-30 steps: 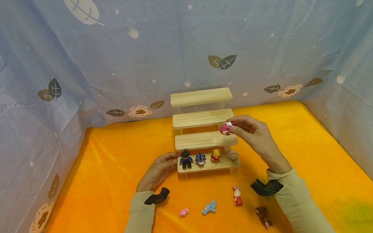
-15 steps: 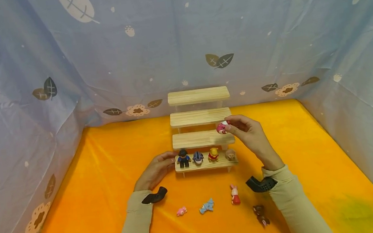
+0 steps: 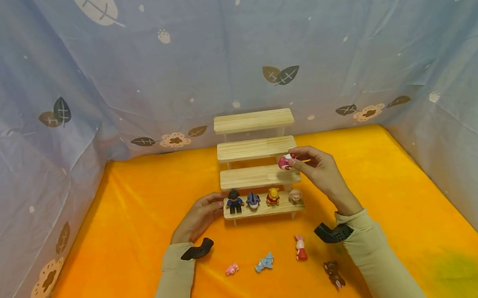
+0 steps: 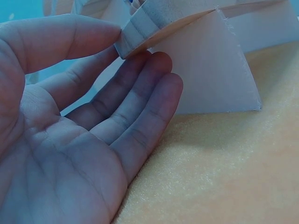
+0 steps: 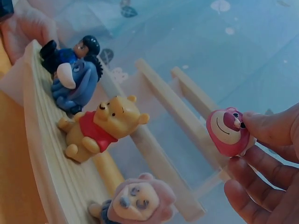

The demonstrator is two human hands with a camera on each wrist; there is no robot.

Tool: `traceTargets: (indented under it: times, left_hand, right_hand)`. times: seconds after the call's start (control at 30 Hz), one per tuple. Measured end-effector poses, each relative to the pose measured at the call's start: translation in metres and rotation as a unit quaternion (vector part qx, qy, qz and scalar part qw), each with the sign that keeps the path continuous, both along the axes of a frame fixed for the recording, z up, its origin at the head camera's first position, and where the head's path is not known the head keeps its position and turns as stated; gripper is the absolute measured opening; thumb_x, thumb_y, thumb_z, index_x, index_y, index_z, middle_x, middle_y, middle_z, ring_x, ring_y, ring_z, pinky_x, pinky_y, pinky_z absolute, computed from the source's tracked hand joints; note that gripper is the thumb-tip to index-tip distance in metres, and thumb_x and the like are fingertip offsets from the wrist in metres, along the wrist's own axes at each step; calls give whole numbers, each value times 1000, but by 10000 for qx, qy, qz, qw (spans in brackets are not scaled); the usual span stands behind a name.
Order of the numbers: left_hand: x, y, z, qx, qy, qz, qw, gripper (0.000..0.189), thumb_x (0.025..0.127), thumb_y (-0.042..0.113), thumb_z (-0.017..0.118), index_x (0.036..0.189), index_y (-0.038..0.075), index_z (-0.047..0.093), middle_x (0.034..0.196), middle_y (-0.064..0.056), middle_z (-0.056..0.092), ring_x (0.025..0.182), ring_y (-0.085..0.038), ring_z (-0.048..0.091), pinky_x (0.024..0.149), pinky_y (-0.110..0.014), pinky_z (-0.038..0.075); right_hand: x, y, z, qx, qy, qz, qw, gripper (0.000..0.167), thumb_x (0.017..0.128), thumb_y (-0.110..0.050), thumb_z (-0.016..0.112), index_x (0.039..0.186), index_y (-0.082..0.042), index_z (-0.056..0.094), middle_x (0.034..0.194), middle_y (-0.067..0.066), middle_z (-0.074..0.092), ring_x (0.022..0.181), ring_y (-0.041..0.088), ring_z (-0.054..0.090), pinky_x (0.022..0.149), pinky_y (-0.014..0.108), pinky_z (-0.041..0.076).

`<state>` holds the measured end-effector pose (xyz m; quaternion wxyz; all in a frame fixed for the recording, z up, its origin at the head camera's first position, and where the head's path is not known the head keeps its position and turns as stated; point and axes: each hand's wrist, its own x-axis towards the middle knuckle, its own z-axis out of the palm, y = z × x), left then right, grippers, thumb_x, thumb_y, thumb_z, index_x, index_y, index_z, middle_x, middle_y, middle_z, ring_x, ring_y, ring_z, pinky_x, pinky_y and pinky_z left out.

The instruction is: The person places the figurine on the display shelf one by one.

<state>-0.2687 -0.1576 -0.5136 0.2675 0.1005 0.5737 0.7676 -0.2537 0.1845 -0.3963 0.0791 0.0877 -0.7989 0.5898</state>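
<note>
A four-tier wooden shelf (image 3: 247, 149) stands at the centre of the head view, on an orange cloth (image 3: 124, 256). Right of centre, the right hand (image 3: 320, 170) pinches a pink bear figure (image 3: 284, 163) between thumb and fingers, in front of the right end of the middle tiers; it appears to be in the air. The right-wrist view shows the muzzle uncovered, probably because the grip lies to one side of the head. At the shelf's lower left corner, the left hand (image 3: 198, 217) is clamped on the end of the lowest tier, thumb above and fingers beneath, presumably to steady it.

Along that tier, left to right, are a toy man (image 3: 234, 204), a blue donkey (image 3: 252, 200), a yellow bear (image 3: 273, 197) and a lion (image 3: 295, 196), spaced apart, seemingly so that each shows separately. At lower centre, a small pink figure (image 3: 232, 269), a light-blue figure (image 3: 264, 262), a rabbit in red (image 3: 301, 248) and a brown figure (image 3: 334, 274) lie apart, within easy reach.
</note>
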Motion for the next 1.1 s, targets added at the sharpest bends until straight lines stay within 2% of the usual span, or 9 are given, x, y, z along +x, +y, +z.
traceTargets:
  times: [0.2,0.37,0.67,0.93,1.1]
  left_hand:
    - [0,-1,-1,-24,65,-32,10000,20,105,12,52,114,19,67,128,1,57,113,-12,61,101,-27,51]
    - [0,-2,-2,-25,89,-46,9999,19,105,12,52,114,19,68,128,1,58,114,-13,61,101,-27,51]
    - [-1,-1,-2,30,90,-54,9999,20,106,12,51,117,18,66,132,0,57,118,-14,61,103,-28,51]
    - [1,0,-1,-28,-33,43,10000,18,105,11,51,112,19,66,129,1,56,114,-12,60,101,-27,51]
    - [-1,0,-2,-35,-7,-5,10000,19,106,11,51,113,20,66,130,1,56,115,-13,60,101,-27,50]
  right_hand:
    - [-3,0,-3,138,-61,-71,9999,30,97,-18,69,124,-3,69,108,1,67,91,11,64,72,17,49]
    - [-4,1,-6,264,-217,-45,9994,31,98,-20,69,124,-6,69,109,0,66,88,9,63,71,19,49]
    - [-8,4,-12,601,-133,12,9981,32,97,-21,69,125,-4,69,115,14,68,96,18,63,76,19,52]
    - [-9,5,-15,740,-338,77,9967,34,98,-24,68,127,-6,68,121,14,67,104,25,62,80,20,53]
    - [-9,5,-15,786,-346,80,9963,34,98,-25,68,126,-6,69,121,14,68,105,24,62,83,18,52]
